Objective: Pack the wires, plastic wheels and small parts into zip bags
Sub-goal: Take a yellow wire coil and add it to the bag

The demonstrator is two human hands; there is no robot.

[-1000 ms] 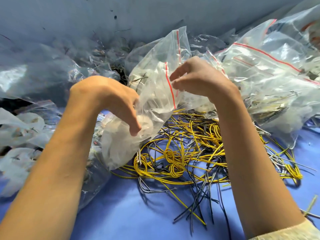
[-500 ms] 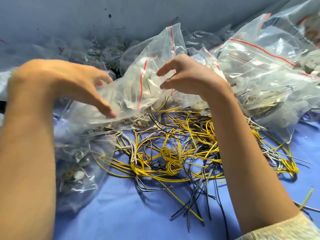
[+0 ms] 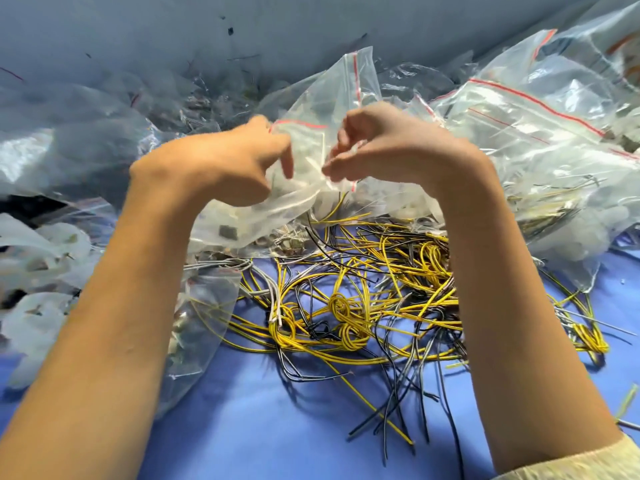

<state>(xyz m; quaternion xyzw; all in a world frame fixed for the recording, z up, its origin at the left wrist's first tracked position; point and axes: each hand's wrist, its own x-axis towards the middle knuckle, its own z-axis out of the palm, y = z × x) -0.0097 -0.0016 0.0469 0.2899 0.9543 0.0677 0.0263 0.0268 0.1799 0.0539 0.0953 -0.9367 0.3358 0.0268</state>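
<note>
- The left hand and right hand pinch the mouth of a zip bag held above the wires.
- Judging by the filled bags lying behind, some packing is done; the loose wires are not yet packed.

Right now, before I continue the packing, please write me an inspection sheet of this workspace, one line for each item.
Surface: blue sheet, visible in the near foreground.
Job's things: clear plastic zip bag with a red seal strip, held up; tangle of loose yellow and black wires lying below it.
Clutter: filled clear bags heaped at the right; bag of small parts beside the left forearm.
Grippers: left hand and right hand both pinch the held bag.
Cables: nothing seen besides the job's wires.
Surroundings: grey backdrop behind the heap.
</note>
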